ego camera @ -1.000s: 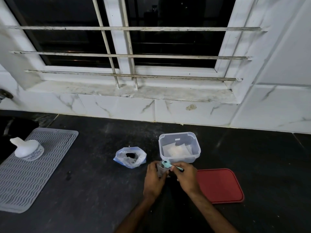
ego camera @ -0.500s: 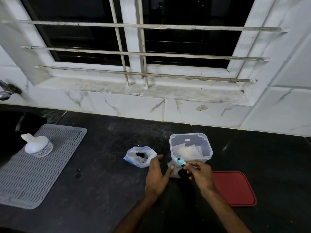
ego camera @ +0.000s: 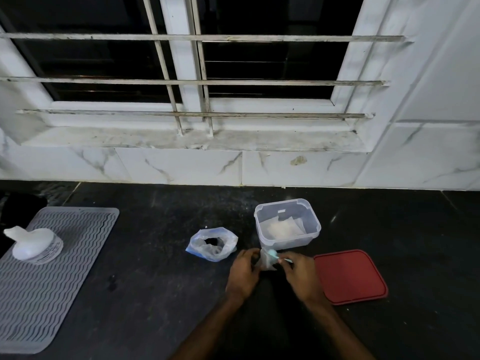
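Left hand [ego camera: 242, 271] has closed back onto the pouch [ego camera: 267, 263]; half a second ago its fingers were spread. Black speckled stone counter [ego camera: 155, 294]. Grey ribbed mat [ego camera: 52, 287] at 9 o'clock of the pouch, with a white tub [ego camera: 33, 246] on it. Flat red lid [ego camera: 349, 276], rounded corners, at 3 o'clock. Clear rectangular container [ego camera: 291, 242], white contents, at 12 o'clock, just beside. Crumpled clear bag [ego camera: 211, 244] at 10 o'clock. Pouch small, translucent, between both hands. Right hand [ego camera: 301, 274] has its fingers curled, pinching the teal spoon [ego camera: 272, 253] by the handle, with the bowl at the pouch mouth.
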### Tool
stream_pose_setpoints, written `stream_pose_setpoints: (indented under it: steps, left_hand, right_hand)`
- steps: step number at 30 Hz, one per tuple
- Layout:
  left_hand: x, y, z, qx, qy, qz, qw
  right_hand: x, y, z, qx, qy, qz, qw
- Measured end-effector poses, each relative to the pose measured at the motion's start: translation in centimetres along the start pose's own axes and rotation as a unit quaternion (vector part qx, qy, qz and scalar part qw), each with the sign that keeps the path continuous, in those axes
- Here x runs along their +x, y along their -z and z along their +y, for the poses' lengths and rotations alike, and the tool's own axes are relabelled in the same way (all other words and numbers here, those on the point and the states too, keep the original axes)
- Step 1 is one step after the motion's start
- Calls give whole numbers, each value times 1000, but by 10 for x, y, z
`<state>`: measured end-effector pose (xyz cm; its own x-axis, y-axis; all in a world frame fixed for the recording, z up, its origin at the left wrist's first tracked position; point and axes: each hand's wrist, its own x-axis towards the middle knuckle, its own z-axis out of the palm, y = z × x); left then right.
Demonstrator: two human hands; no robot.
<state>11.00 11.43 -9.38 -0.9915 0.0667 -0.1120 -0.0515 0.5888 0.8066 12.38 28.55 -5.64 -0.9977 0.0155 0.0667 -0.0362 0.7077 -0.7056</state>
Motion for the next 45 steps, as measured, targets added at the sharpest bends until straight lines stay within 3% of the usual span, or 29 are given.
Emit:
stream_pose_setpoints:
  steps: [4, 9, 16, 20, 23, 25, 27, 29, 32, 36, 41, 45]
  left_hand:
    - [-1, 2, 0, 3, 1, -5, 1000]
    - [-4, 5, 2, -21, 6, 1, 1000]
    - [-8, 17, 4, -52, 20, 30, 998]
    - [-19, 47, 15, -76, 13, 165, 983]
    - [-18, 83, 9, -34, 31, 315, 948]
    - [-10, 100, -3, -10, 78, 369, 926]
    - [-3, 108, -16, -18, 170, 346, 922]
    - [3, 106, -32, -57, 234, 271, 932]
    - [6, 97, -52, -89, 254, 161, 950]
    - [14, 95, -59, -89, 263, 160, 947]
    - [18, 100, -61, -190, 268, 172, 929]
    - [26, 100, -62, -210, 248, 167, 931]
  right_hand:
    - [-1, 0, 0, 107, -86, 32, 990]
    - [0, 2, -6, 260, -175, 41, 949]
    - [-1, 6, -13, 297, -178, 62, 936]
    - [0, 13, -38, 230, -92, 73, 966]
    - [8, -1, -73, 198, -43, -2, 979]
    - [20, -25, -90, 143, -6, -47, 989]
    - [33, -51, -101, 56, 28, -75, 995]
    - [47, -73, -112, -32, 36, -85, 995]
    - [65, -93, -122, -169, 46, -136, 975]
    - [78, -110, -116, -252, 42, -177, 950]
    - [82, -122, -114, -211, 19, -154, 965]
    - [88, -127, -108, -92, -86, -132, 983]
